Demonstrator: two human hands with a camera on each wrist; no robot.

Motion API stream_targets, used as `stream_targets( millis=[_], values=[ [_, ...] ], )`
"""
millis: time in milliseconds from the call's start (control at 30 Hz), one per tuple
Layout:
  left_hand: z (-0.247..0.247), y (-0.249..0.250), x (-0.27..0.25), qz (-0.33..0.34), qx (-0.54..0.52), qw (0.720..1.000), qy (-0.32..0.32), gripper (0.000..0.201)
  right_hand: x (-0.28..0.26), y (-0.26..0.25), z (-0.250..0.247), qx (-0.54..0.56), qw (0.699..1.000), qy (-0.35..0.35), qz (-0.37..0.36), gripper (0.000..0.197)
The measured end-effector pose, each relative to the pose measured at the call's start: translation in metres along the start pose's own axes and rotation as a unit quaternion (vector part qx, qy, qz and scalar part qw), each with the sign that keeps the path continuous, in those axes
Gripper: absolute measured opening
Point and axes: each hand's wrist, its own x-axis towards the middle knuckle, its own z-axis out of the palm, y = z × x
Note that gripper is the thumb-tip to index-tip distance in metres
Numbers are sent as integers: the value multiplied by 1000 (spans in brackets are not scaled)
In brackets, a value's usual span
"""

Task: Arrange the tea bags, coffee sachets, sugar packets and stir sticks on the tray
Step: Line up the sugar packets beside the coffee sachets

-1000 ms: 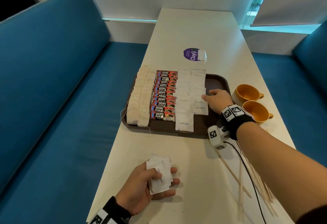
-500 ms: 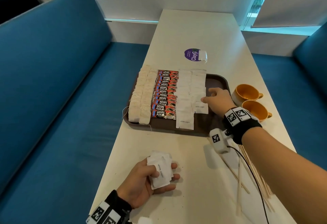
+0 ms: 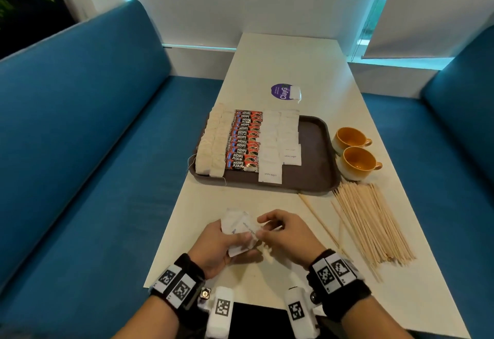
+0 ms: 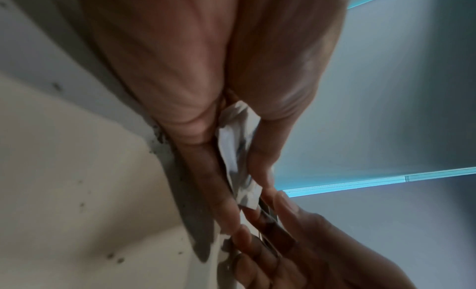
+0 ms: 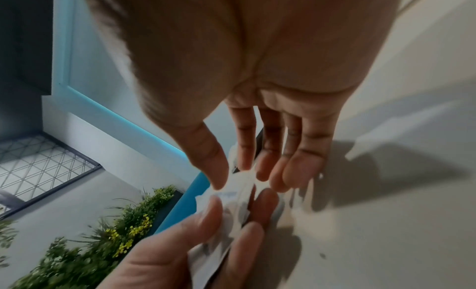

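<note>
Nearby, stir sticks (image 3: 374, 221) beside tray (image 3: 318, 148), two cups (image 3: 355, 151) right

Two orange cups (image 3: 350, 138) beside one brown tray (image 3: 318, 151). One purple sticker (image 3: 280, 92). Stir sticks (image 3: 371, 223) too many to count.

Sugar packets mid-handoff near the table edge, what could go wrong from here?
1. The left hand grips a loose stack of sugar packets while the right hand pinches one; extras may slide out.
2. The stir sticks lie beside the right wrist and may scatter if brushed.
</note>
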Motion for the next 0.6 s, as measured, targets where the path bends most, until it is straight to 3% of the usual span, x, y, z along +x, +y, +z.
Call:
stream_targets(
  millis=[100, 267, 433, 600],
  values=[
    [4, 1, -2, 17, 22, 1000, 3, 42, -8, 9, 6, 18, 1000, 15, 4, 24],
    [10, 1, -5, 24, 56, 998, 4, 46, -17, 19, 4, 24, 998, 57, -5, 6],
    [12, -2, -4, 33, 53, 997, 34, 51, -18, 19, 0, 219, 972, 89, 16, 4],
    [11, -3, -1, 34, 38, 998, 35, 50, -17, 18, -7, 282, 952, 113, 36, 8]
  ],
)
